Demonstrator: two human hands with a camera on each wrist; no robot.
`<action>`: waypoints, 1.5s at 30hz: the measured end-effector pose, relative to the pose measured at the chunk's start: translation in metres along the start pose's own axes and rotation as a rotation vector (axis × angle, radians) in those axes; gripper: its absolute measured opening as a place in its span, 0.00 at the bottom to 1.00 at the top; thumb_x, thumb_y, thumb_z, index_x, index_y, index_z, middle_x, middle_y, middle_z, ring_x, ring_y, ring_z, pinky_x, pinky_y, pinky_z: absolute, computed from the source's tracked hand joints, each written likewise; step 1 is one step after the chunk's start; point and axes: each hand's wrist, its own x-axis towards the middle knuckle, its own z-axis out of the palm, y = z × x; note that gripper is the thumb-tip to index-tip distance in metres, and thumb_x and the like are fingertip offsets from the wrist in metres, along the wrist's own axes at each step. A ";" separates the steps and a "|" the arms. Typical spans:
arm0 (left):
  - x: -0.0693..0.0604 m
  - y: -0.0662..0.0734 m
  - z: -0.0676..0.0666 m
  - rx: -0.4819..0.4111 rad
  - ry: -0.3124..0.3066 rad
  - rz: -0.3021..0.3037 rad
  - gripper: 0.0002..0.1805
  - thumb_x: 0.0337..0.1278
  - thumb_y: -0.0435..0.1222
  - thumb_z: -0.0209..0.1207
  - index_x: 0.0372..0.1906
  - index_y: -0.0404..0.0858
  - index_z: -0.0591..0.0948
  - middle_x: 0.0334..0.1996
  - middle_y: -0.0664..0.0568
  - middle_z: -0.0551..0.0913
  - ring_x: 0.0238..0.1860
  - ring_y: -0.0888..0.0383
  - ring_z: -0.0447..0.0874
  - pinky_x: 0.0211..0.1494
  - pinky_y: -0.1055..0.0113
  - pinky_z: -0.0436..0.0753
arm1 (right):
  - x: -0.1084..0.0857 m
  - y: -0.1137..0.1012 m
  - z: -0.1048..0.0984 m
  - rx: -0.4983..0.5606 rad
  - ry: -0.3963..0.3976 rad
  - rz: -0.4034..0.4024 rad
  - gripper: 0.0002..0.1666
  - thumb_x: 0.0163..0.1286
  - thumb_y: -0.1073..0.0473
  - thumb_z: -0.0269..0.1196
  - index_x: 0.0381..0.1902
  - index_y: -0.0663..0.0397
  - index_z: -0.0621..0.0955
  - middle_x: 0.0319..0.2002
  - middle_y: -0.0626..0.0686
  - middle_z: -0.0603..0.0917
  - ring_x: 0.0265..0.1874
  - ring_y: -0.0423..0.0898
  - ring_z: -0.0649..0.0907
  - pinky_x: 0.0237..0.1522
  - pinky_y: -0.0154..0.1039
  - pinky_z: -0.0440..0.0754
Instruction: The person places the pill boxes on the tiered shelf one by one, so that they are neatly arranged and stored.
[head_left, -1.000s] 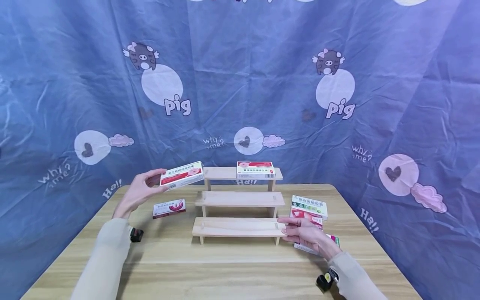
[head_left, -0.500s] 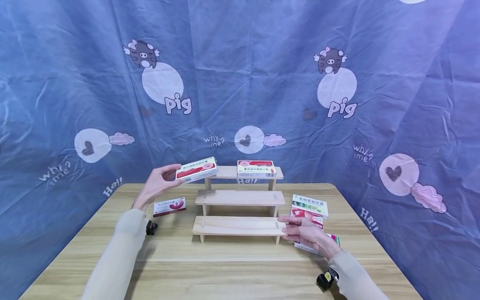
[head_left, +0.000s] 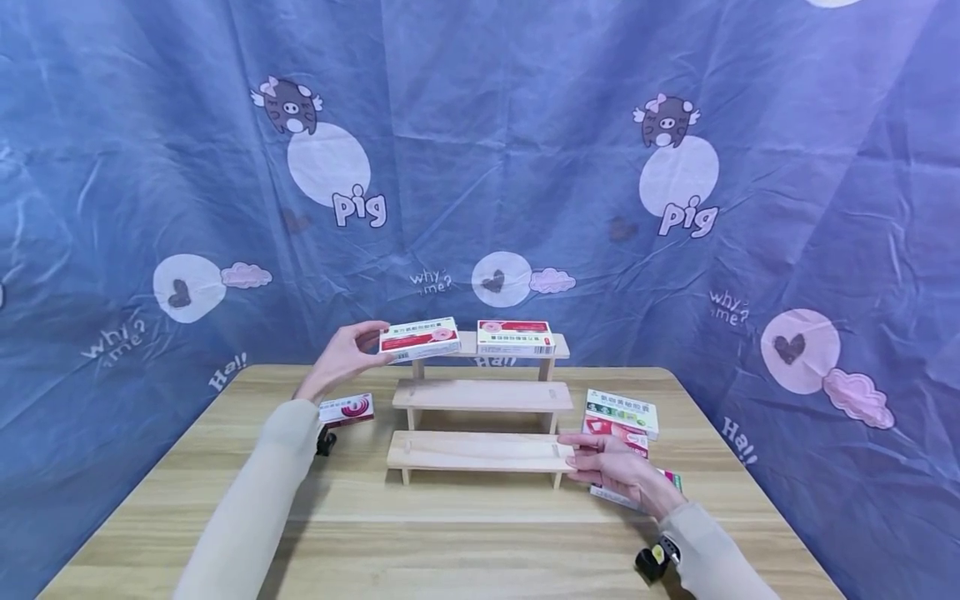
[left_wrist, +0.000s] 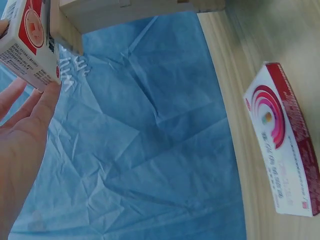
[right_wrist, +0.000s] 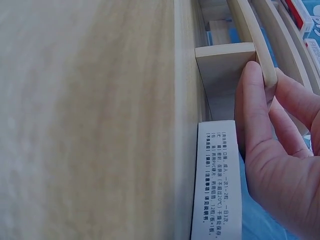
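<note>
My left hand (head_left: 347,360) grips a red-and-white medicine box (head_left: 420,337) by its left end, at the left part of the top tier of a three-step wooden display stand (head_left: 480,397). In the left wrist view that box (left_wrist: 31,47) is close against the shelf's end; whether it bears on the shelf cannot be told. A similar medicine box (head_left: 514,337) lies on the same tier, to the right. My right hand (head_left: 617,473) pinches the right end of the lowest tier, thumb and fingers on either side of the board (right_wrist: 262,47) in the right wrist view.
On the wooden table (head_left: 480,550), a white-and-maroon box (left_wrist: 282,145) lies left of the stand. Right of it are a green-and-white box (head_left: 621,410), a red box (head_left: 615,435) and another box (right_wrist: 217,180) partly behind my right hand. A blue curtain (head_left: 480,167) hangs behind.
My left hand has moved right with the medicine box, from left of the stand to the top tier's left part, and the box has turned to lie straighter. My right hand stays put.
</note>
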 end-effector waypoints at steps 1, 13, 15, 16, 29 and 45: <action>0.003 0.001 0.001 -0.002 -0.007 0.000 0.36 0.49 0.38 0.72 0.64 0.33 0.73 0.64 0.36 0.74 0.67 0.43 0.71 0.68 0.53 0.73 | 0.000 0.000 0.000 0.003 0.001 0.001 0.31 0.70 0.73 0.56 0.69 0.72 0.64 0.50 0.55 0.83 0.46 0.45 0.86 0.53 0.39 0.84; 0.020 0.018 0.010 -0.038 -0.110 -0.022 0.35 0.52 0.29 0.68 0.66 0.28 0.69 0.64 0.33 0.73 0.68 0.42 0.70 0.66 0.59 0.76 | 0.000 0.000 0.001 -0.001 0.009 0.008 0.29 0.70 0.73 0.56 0.68 0.71 0.66 0.50 0.55 0.83 0.47 0.46 0.85 0.53 0.39 0.84; 0.023 0.018 0.011 -0.035 -0.121 -0.020 0.35 0.52 0.28 0.68 0.66 0.28 0.69 0.64 0.33 0.74 0.67 0.42 0.71 0.67 0.56 0.75 | 0.000 0.000 0.001 0.001 0.017 0.013 0.30 0.69 0.73 0.56 0.68 0.71 0.66 0.50 0.55 0.83 0.47 0.46 0.85 0.53 0.40 0.84; 0.025 0.018 0.011 -0.027 -0.125 -0.020 0.35 0.52 0.28 0.67 0.66 0.27 0.69 0.64 0.33 0.74 0.67 0.42 0.72 0.67 0.55 0.75 | 0.000 0.000 0.000 0.000 0.016 0.014 0.30 0.69 0.73 0.56 0.68 0.72 0.65 0.50 0.55 0.83 0.47 0.46 0.85 0.53 0.40 0.84; 0.040 0.009 0.015 -0.067 -0.180 -0.059 0.41 0.54 0.26 0.66 0.72 0.26 0.60 0.70 0.33 0.65 0.71 0.41 0.64 0.73 0.53 0.67 | 0.000 0.000 0.001 0.031 0.032 0.023 0.31 0.68 0.73 0.57 0.69 0.71 0.65 0.50 0.56 0.83 0.47 0.47 0.85 0.54 0.42 0.84; 0.043 0.006 0.017 -0.060 -0.182 -0.090 0.42 0.53 0.29 0.67 0.72 0.27 0.59 0.69 0.32 0.67 0.71 0.41 0.65 0.73 0.54 0.68 | 0.000 0.000 0.001 0.016 0.027 0.019 0.31 0.69 0.73 0.57 0.69 0.71 0.65 0.49 0.55 0.83 0.45 0.46 0.86 0.52 0.41 0.85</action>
